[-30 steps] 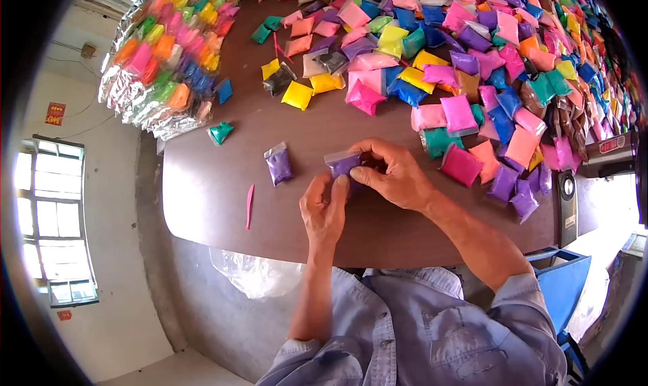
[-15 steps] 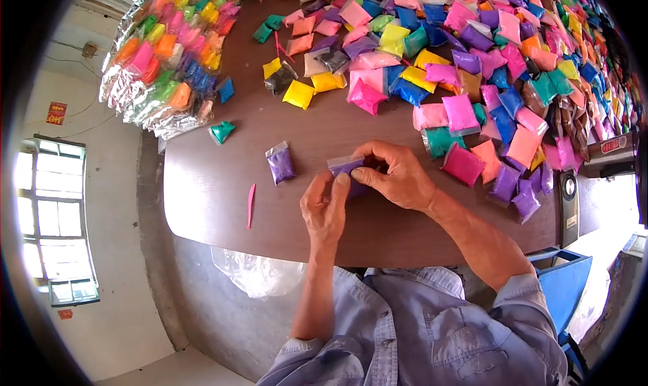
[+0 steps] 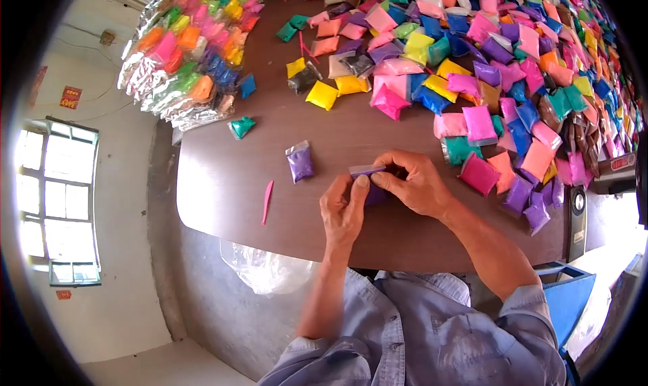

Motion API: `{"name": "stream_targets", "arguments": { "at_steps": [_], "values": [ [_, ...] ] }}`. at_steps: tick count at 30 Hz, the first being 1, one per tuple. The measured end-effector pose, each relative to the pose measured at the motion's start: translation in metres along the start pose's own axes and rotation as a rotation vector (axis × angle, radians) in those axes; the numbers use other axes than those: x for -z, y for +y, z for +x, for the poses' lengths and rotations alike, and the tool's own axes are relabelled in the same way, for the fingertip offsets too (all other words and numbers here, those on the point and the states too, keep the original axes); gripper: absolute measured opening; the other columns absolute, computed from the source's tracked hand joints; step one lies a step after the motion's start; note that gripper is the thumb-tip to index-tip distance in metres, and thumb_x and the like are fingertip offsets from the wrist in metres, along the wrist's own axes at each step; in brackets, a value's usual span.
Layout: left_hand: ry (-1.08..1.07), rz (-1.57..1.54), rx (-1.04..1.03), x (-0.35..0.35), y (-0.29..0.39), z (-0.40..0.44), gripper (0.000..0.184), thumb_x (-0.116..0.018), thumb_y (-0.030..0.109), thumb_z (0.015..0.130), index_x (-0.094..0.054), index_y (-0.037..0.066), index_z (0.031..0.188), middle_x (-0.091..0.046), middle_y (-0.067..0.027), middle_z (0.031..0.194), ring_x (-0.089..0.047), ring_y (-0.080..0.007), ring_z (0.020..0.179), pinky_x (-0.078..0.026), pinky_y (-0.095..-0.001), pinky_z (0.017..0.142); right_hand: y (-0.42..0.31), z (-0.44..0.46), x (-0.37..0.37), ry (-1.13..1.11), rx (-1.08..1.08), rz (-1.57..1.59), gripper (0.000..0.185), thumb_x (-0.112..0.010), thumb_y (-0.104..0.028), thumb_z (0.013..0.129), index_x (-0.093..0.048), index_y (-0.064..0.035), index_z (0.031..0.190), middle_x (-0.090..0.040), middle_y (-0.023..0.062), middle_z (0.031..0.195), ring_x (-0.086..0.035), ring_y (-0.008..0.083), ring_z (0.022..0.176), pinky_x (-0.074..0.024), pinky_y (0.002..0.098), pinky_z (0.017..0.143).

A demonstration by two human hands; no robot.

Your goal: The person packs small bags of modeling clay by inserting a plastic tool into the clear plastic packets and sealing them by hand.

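Both hands hold one small purple packet [image 3: 375, 194] with a clear top strip, low over the brown table [image 3: 283, 235]. My left hand [image 3: 343, 207] pinches the strip's left part between thumb and fingers. At its right part, the thumb and forefinger of my right hand [image 3: 413, 181] are pressed together. Fingers cover much of the packet. Another purple packet [image 3: 300, 163] lies to the left of my hands, and a thin pink tool [image 3: 267, 202] is farther left. A green packet [image 3: 241, 127] sits beyond the tool.
A large heap of coloured packets [image 3: 479, 122] spreads over the table's back and right. Stacked packets in clear wrapping [image 3: 196, 55] stand at the back left. A black device with a round dial [image 3: 578, 217] is at the right edge, above a blue bin [image 3: 568, 298].
The whole view has shifted, so the table and hands appear farther right. Both hands keep their pinch on the purple packet, and less of its purple part shows above the fingers.
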State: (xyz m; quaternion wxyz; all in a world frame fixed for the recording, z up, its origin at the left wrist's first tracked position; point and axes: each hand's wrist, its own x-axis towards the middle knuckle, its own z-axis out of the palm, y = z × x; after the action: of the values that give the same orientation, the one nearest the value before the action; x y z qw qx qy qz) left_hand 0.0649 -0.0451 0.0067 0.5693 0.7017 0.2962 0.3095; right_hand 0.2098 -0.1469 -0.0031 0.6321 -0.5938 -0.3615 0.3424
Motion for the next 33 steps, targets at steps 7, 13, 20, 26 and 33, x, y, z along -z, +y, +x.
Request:
{"name": "stream_targets", "arguments": {
  "at_steps": [7, 13, 20, 26, 33],
  "values": [
    [0.073, 0.036, -0.033, -0.004, -0.004, -0.002, 0.027, -0.07, 0.016, 0.1, -0.058, 0.003, 0.08, -0.046, 0.0096, 0.073, -0.038, -0.0011, 0.069, -0.028, -0.0221, 0.056, -0.013, -0.001, -0.002, -0.012, 0.026, -0.051, 0.013, -0.072, -0.009, 0.095, -0.068, -0.0007, 0.105, -0.064, -0.0005, 0.086, -0.056, 0.0049, 0.081, -0.0492, 0.0251, 0.073],
    [0.027, 0.034, 0.02, -0.001, 0.003, -0.002, 0.02, -0.07, 0.016, 0.101, -0.067, -0.001, 0.091, -0.051, 0.0089, 0.075, -0.041, -0.0011, 0.07, -0.031, -0.0216, 0.058, -0.006, -0.001, 0.001, -0.002, -0.003, 0.008, 0.01, -0.071, -0.006, 0.095, -0.07, -0.001, 0.103, -0.065, -0.0018, 0.087, -0.058, 0.0047, 0.082, -0.0505, 0.0249, 0.074],
    [0.047, 0.076, -0.071, -0.002, -0.002, -0.003, 0.014, -0.069, 0.01, 0.101, -0.071, -0.003, 0.1, -0.066, 0.0031, 0.082, -0.052, -0.0037, 0.077, -0.045, -0.0213, 0.068, -0.006, -0.001, -0.002, -0.013, 0.08, -0.068, 0.012, -0.071, -0.007, 0.094, -0.07, 0.0006, 0.103, -0.07, 0.004, 0.088, -0.062, 0.0088, 0.083, -0.0525, 0.0279, 0.075],
    [0.112, 0.126, -0.059, -0.004, 0.001, -0.003, 0.017, -0.069, 0.014, 0.101, -0.07, -0.003, 0.099, -0.061, 0.0037, 0.079, -0.051, -0.0036, 0.076, -0.044, -0.0219, 0.066, -0.01, 0.0, -0.001, 0.001, 0.079, -0.117, 0.017, -0.071, -0.014, 0.094, -0.07, -0.0002, 0.105, -0.072, 0.0085, 0.091, -0.065, 0.0128, 0.084, -0.0538, 0.0306, 0.077],
    [0.031, 0.091, -0.004, -0.006, 0.001, -0.003, 0.022, -0.069, 0.019, 0.102, -0.067, -0.002, 0.095, -0.059, 0.0011, 0.074, -0.05, -0.0055, 0.073, -0.044, -0.0267, 0.061, 0.007, 0.003, 0.004, 0.073, 0.16, -0.088, 0.016, -0.073, -0.012, 0.094, -0.07, -0.0008, 0.105, -0.073, 0.0079, 0.089, -0.065, 0.013, 0.082, -0.0537, 0.03, 0.076]
  ]
}}
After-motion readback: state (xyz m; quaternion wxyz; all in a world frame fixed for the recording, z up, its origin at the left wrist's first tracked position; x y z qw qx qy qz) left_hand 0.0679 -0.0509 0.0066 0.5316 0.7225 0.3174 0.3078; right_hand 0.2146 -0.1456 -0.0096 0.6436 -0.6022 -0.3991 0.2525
